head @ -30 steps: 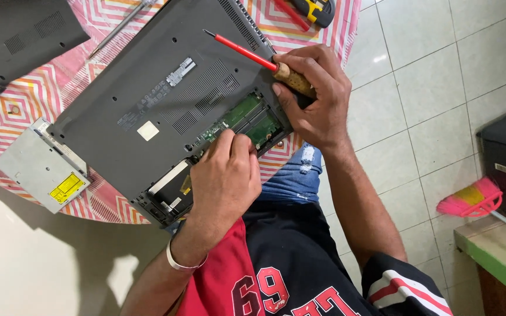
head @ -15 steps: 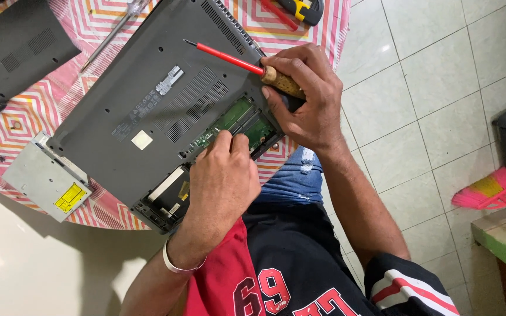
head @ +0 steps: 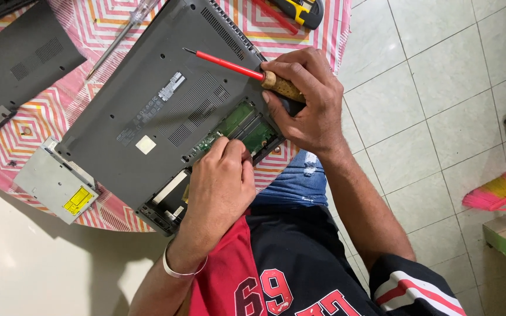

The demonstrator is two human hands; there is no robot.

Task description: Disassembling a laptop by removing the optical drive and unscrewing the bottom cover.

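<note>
Matt grey plastic laptop (head: pixel 165 105); screwdriver (head: pixel 247 73) handle of rough wood.

Bright even daylight, sharp focus; soft shadow on pale floor under table; no glare.

A round table (head: pixel 48 111) under a pink zigzag cloth serves as the landmark. On it lie a grey cover panel (head: pixel 24 58) (far edge), a clear-handled screwdriver (head: pixel 121 35) and a yellow-black tool (head: pixel 303 10). A silver optical drive (head: pixel 57 181) overhangs its near rim. Well off it, a pink broom (head: pixel 499 192) rests on the tiled floor (head: pixel 434 76).
</note>
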